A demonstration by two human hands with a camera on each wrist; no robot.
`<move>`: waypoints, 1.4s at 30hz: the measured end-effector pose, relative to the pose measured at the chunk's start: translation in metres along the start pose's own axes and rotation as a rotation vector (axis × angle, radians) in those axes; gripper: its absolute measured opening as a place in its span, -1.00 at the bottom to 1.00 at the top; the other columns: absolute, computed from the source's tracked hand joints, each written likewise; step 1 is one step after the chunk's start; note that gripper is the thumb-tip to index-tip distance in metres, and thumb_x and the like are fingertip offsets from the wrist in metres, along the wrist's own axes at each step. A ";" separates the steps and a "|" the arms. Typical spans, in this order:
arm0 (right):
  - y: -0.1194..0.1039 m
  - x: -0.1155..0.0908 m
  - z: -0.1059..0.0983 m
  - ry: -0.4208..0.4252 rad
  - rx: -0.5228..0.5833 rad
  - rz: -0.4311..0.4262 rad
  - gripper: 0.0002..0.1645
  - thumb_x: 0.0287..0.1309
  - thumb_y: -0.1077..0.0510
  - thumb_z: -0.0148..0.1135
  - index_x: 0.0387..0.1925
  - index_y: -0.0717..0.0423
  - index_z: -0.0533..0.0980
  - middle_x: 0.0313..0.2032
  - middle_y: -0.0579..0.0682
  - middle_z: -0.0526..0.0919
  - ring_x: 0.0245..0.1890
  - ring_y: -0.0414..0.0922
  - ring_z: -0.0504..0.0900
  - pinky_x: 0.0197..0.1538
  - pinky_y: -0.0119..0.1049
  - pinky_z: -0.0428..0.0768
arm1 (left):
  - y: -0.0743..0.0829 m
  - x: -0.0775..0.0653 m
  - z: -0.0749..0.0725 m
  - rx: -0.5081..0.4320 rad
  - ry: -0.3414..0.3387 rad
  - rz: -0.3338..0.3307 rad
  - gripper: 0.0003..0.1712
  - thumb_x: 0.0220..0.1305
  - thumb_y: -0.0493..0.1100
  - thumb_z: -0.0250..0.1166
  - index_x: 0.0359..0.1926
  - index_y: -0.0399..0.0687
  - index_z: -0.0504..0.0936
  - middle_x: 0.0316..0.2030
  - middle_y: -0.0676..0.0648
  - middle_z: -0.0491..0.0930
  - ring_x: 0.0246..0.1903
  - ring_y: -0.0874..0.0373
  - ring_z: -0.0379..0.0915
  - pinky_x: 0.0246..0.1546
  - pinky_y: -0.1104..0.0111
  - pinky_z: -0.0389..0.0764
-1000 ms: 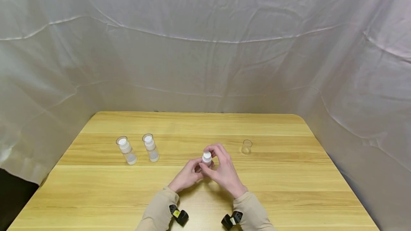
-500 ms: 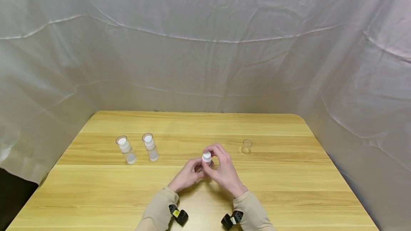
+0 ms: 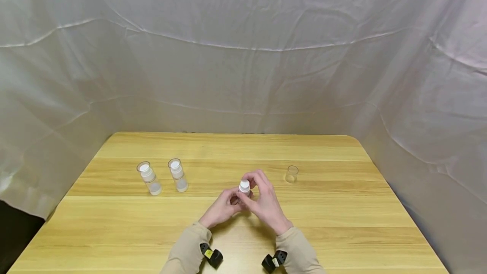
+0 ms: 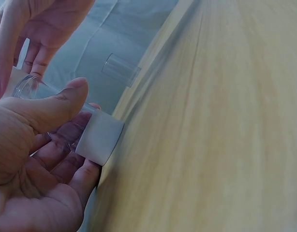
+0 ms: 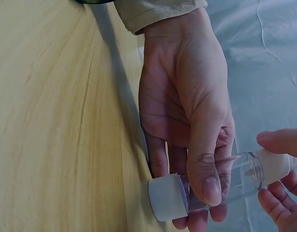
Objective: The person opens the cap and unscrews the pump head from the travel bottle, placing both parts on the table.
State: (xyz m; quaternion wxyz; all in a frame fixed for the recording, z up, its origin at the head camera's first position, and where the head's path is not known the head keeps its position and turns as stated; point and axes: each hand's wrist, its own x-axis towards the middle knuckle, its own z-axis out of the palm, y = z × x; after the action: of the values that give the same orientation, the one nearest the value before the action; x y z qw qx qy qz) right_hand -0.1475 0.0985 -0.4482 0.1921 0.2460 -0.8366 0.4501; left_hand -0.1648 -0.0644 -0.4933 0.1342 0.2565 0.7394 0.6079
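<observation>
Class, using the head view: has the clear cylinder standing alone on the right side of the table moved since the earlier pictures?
No. The clear cylinder keeps the same place against the table's far edge, with no visible shift either way.

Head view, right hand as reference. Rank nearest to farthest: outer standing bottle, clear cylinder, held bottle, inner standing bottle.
From the right hand:
1. Held bottle, in its grip.
2. Clear cylinder, farther up the table, to the right.
3. Inner standing bottle, off to the left.
4. Outer standing bottle, farthest left.
</observation>
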 end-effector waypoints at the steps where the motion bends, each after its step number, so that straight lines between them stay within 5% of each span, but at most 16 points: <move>1: 0.000 0.000 0.000 0.002 0.001 -0.008 -0.54 -0.07 0.32 0.54 -0.11 0.15 0.52 -0.18 0.01 0.59 -0.24 -0.20 0.54 -0.14 -0.27 0.68 | 0.000 0.000 0.000 0.000 -0.001 -0.001 -0.55 0.32 -0.36 0.27 0.21 -0.41 0.51 0.16 -0.37 0.60 0.23 -0.25 0.50 0.22 0.62 0.50; 13: 0.001 0.000 -0.003 -0.051 0.118 -0.013 -0.58 0.01 0.43 0.38 -0.05 0.21 0.53 -0.09 0.04 0.62 -0.03 -0.04 0.65 0.17 -0.21 0.69 | 0.000 0.000 0.000 0.001 -0.002 0.010 -0.55 0.33 -0.36 0.26 0.20 -0.46 0.50 0.11 -0.40 0.61 0.17 -0.21 0.54 0.19 0.56 0.54; 26: 0.000 0.000 -0.002 -0.019 0.099 0.033 -0.53 -0.06 0.37 0.50 -0.07 0.12 0.53 -0.14 0.00 0.60 -0.21 -0.23 0.53 -0.08 -0.32 0.63 | 0.001 0.000 0.000 0.017 0.003 -0.002 -0.57 0.34 -0.31 0.29 0.20 -0.37 0.54 0.14 -0.35 0.61 0.19 -0.16 0.53 0.19 0.59 0.51; 35: 0.003 0.000 -0.002 -0.029 0.114 -0.022 -0.56 -0.01 0.45 0.40 -0.05 0.17 0.55 -0.10 0.03 0.63 -0.10 -0.06 0.65 0.09 -0.28 0.69 | 0.000 0.001 -0.001 0.001 -0.002 0.005 -0.57 0.33 -0.36 0.26 0.20 -0.42 0.52 0.12 -0.39 0.61 0.19 -0.19 0.53 0.18 0.61 0.52; 42: 0.002 -0.001 -0.004 -0.033 0.128 0.014 -0.53 -0.02 0.39 0.45 -0.01 0.18 0.55 -0.08 0.02 0.64 -0.10 -0.07 0.60 0.09 -0.20 0.63 | -0.001 0.000 -0.001 -0.012 -0.011 0.008 -0.56 0.35 -0.32 0.27 0.21 -0.43 0.50 0.13 -0.40 0.60 0.18 -0.20 0.54 0.16 0.60 0.54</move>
State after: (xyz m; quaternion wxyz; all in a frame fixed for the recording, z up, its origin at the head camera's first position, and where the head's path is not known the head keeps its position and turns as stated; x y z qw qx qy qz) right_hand -0.1474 0.1032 -0.4481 0.1589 0.2595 -0.8109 0.4999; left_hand -0.1657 -0.0654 -0.4937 0.1375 0.2619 0.7339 0.6115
